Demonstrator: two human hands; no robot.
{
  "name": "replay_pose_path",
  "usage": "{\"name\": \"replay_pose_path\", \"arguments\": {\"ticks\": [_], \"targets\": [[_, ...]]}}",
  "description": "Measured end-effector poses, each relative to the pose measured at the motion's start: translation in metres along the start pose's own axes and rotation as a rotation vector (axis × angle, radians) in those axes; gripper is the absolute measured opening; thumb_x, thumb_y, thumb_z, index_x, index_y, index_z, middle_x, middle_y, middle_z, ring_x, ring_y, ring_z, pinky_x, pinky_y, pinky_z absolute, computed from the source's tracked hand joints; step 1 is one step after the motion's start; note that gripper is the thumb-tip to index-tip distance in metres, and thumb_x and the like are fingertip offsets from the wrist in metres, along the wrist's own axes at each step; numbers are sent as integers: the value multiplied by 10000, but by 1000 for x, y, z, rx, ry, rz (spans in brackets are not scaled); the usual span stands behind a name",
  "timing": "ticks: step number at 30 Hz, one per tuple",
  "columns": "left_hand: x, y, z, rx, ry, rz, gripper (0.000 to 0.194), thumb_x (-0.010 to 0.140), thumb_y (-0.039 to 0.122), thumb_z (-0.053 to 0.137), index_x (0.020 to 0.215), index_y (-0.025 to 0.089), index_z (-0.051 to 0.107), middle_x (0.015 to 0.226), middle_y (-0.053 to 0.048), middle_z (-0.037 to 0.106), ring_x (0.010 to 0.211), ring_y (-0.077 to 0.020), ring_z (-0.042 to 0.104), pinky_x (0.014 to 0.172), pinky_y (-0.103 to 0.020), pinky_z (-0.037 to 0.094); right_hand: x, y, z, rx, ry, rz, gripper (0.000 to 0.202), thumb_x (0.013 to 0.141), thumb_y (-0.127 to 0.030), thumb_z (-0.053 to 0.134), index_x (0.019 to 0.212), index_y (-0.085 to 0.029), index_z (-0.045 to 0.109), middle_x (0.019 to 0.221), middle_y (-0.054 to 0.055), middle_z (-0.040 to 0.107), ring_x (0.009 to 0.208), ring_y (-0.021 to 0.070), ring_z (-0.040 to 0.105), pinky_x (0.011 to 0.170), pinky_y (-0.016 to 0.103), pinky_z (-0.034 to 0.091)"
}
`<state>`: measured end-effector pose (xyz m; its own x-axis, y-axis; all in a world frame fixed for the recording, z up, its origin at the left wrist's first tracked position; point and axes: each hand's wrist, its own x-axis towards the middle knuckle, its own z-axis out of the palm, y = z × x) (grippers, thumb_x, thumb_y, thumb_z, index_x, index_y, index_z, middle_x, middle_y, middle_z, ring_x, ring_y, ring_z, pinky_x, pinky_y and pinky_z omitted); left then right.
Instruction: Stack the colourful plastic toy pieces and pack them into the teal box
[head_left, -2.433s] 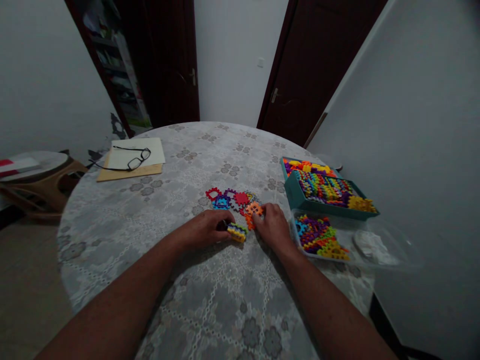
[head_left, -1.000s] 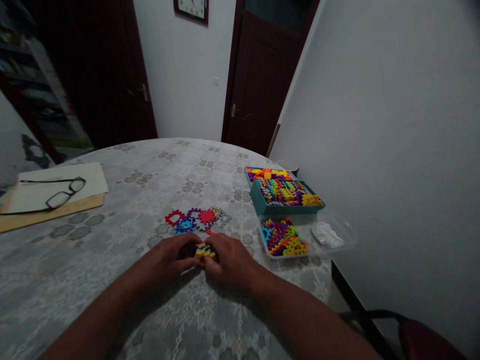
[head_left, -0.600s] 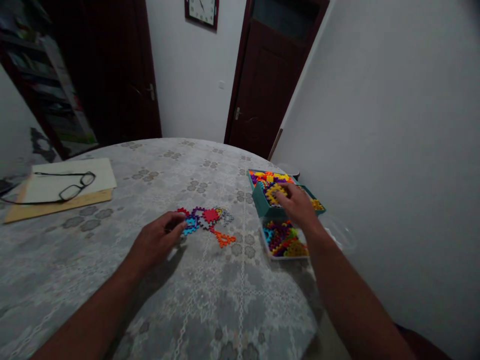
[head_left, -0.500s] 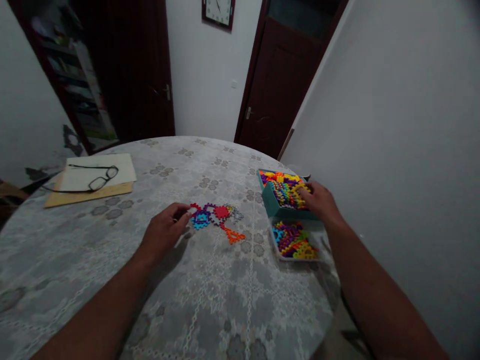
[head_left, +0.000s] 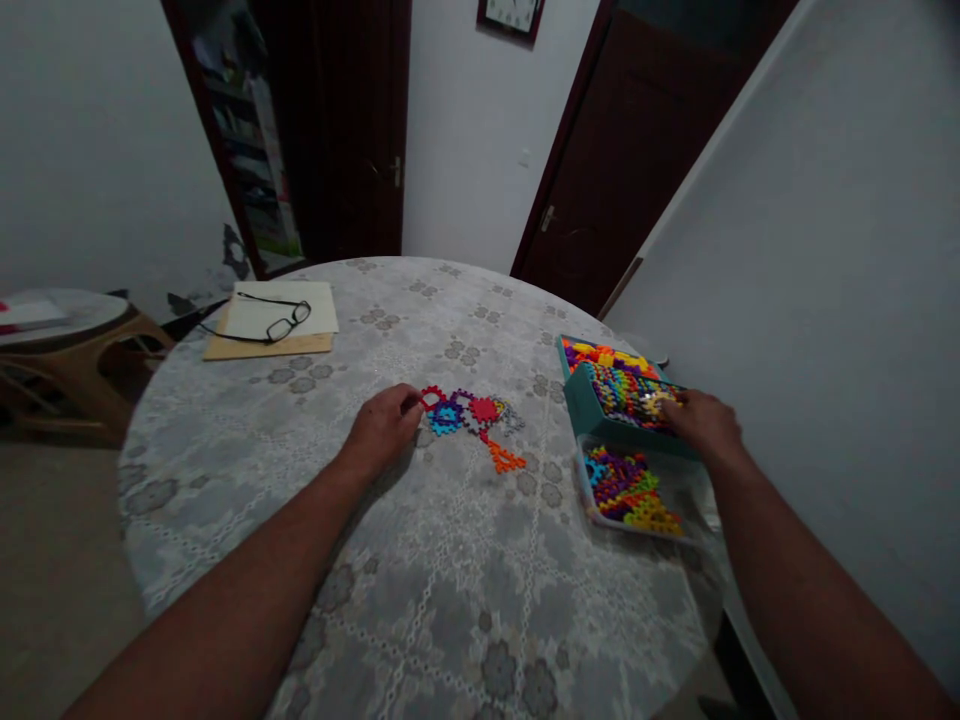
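My left hand [head_left: 386, 425] is closed at the left end of a flat assembly of toothed plastic pieces, its thumb and finger on a red toothed ring [head_left: 433, 398]. Joined to this ring are a blue toothed piece [head_left: 445, 418], a solid red gear [head_left: 484, 410] and an orange toothed triangle [head_left: 504, 458], with grey and purple pieces among them. On the right, my right hand [head_left: 705, 425] reaches into a teal box [head_left: 589, 405] packed with rows of colourful toothed pieces. Its fingers are bent down at a pale yellowish piece; the fingertips are partly hidden.
A clear plastic tub [head_left: 589, 500] of mixed toothed pieces stands in front of the teal box. Eyeglasses [head_left: 281, 328] lie on papers [head_left: 322, 305] at the far left of the round table [head_left: 420, 600]. A wooden stool [head_left: 82, 370] stands beyond, and a wall [head_left: 840, 270] rises close on the right.
The view has swung left, so everything sits further right. My left hand stays by the red ring. My right hand remains at the teal box, its fingers shifted slightly over the pieces.
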<state>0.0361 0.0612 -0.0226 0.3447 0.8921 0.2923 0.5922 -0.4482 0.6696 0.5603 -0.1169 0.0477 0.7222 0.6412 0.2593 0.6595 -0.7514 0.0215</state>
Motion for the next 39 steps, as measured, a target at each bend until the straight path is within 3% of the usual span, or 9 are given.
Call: {"name": "replay_pose_path", "arguments": {"ticks": [4, 8, 10, 13, 17, 22, 26, 31, 39], "targets": [[0, -1, 2, 10, -9, 12, 239, 975, 291, 609, 1105, 213, 793, 1099, -106, 829, 1011, -278, 755, 970, -394, 577, -12, -5, -7, 15, 197, -55, 546, 1011, -456, 582, 1340, -92, 821, 1255, 311, 774, 1182, 454, 728, 958, 548, 568], [0, -2, 5, 26, -19, 80, 218, 965, 247, 610, 1085, 213, 790, 1106, -106, 824, 1048, -278, 750, 986, -395, 572, -59, -41, -31, 206, 390, -363, 428, 1019, -337, 549, 1285, -105, 792, 1231, 248, 788, 1215, 385, 720, 1114, 536, 540], [-1, -1, 5, 37, -28, 106, 218, 967, 236, 613, 1093, 209, 789, 1108, -109, 822, 1051, -278, 747, 996, -401, 571, -96, -71, -40, 380, 351, -541, 364, 1044, -361, 566, 1259, -160, 781, 1203, 193, 800, 1128, 332, 747, 1077, 488, 574], [-2, -1, 6, 59, -46, 120, 213, 988, 237, 613, 1108, 199, 786, 1114, -121, 818, 1048, -276, 745, 997, -409, 574, -155, -123, -42, 535, 133, -801, 289, 1071, -375, 625, 1254, -203, 769, 1200, 144, 803, 1067, 287, 766, 1021, 443, 610], [-2, -4, 8, 75, -64, 153, 218, 1032, 269, 605, 1131, 200, 787, 1129, -126, 817, 1063, -278, 746, 1008, -419, 584, -198, -185, -22, 540, -57, -867, 303, 1067, -248, 623, 1335, -182, 749, 1293, 160, 788, 1202, 300, 739, 1091, 451, 593], [-4, -13, 16, 96, -87, 266, 366, 999, 208, 639, 1342, 191, 765, 1308, -152, 798, 1255, -318, 719, 1158, -483, 557, -193, -239, 3, 421, -65, -742, 550, 1037, -260, 664, 1578, -162, 643, 1648, 207, 610, 1534, 374, 533, 1253, 523, 477], [-8, -15, 20, 126, -112, 322, 453, 952, 176, 691, 1400, 219, 748, 1432, -145, 759, 1363, -331, 679, 1235, -504, 520, -186, -259, 16, 340, -104, -689, 649, 1040, -335, 670, 1672, -216, 575, 1721, 180, 550, 1607, 376, 452, 1287, 529, 417], [-11, -5, 17, 144, -164, 316, 373, 960, 186, 705, 1322, 234, 783, 1349, -139, 791, 1308, -337, 707, 1208, -510, 540, -182, -260, 20, 324, -131, -664, 513, 1061, -337, 647, 1566, -253, 666, 1600, 148, 650, 1459, 324, 577, 1220, 440, 430], [-13, 8, 10, 102, -219, 295, 295, 999, 237, 689, 1275, 244, 794, 1269, -126, 814, 1240, -327, 734, 1154, -485, 555, -166, -243, 26, 429, -25, -684, 270, 1099, -229, 537, 1192, -177, 785, 1139, 129, 819, 1058, 261, 720, 958, 329, 472]]}}
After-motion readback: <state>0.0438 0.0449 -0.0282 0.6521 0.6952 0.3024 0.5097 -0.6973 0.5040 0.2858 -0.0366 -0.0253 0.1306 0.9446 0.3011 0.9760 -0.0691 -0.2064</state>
